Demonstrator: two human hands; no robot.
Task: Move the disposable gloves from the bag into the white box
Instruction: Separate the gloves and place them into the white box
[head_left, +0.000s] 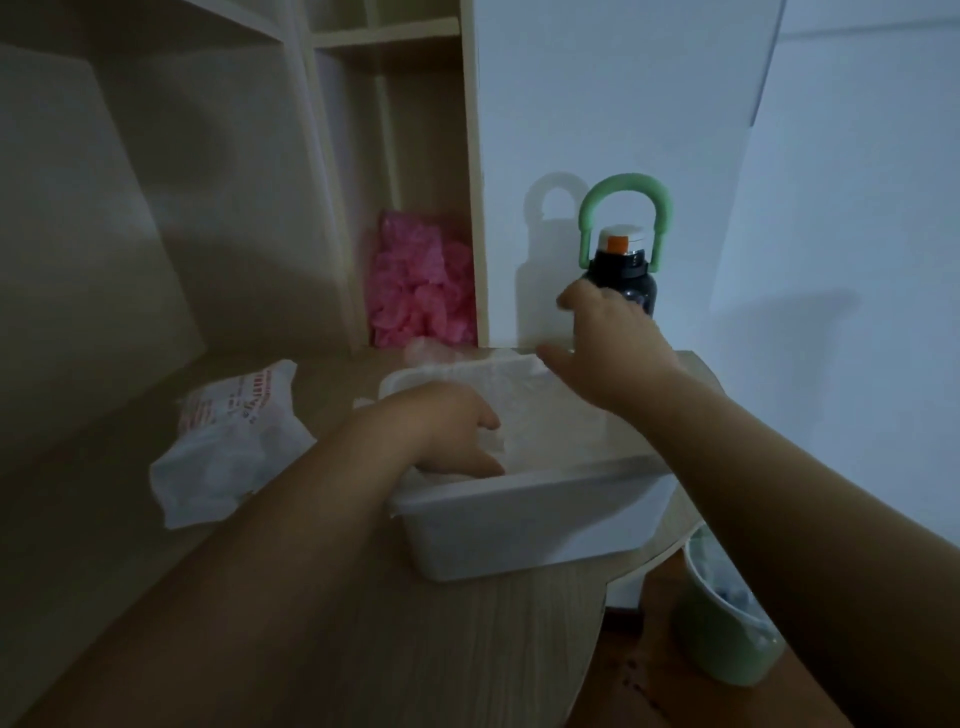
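**Both hands at the box, bag off to the left**

Nearest, at the lower right beside the table (363, 623), stands a green bin (722, 623) with a liner. On the table sits the white box (519, 530), its near wall facing the person.

The left hand (452, 426) is bent over the box's left rim and reaches down inside. Its fingers curl downward onto pale film at the bottom, but I cannot tell whether they pinch it or only press on it.

The gloves (504, 376) show as clear, crumpled film lying in the far half of the box, with a little spilling over the far rim. So at least some of them are in the box.

The bag (234, 441) lies on the table to the left of the box, apart from it and touched by neither hand. It is white with red print and looks slack. Its long axis runs away from the person, leaning right. Whether any gloves are left in it cannot be seen.

The right hand (613, 348) hovers over the box's far right corner, fingers spread and holding nothing.

Judging from this, any further trip to the bag falls to the left hand, which is much the nearer; the right would have to cross over the box.

Behind the right hand stands a dark bottle (623, 275) with a green handle. Further left, a pink bundle (421, 291) fills a shelf slot.
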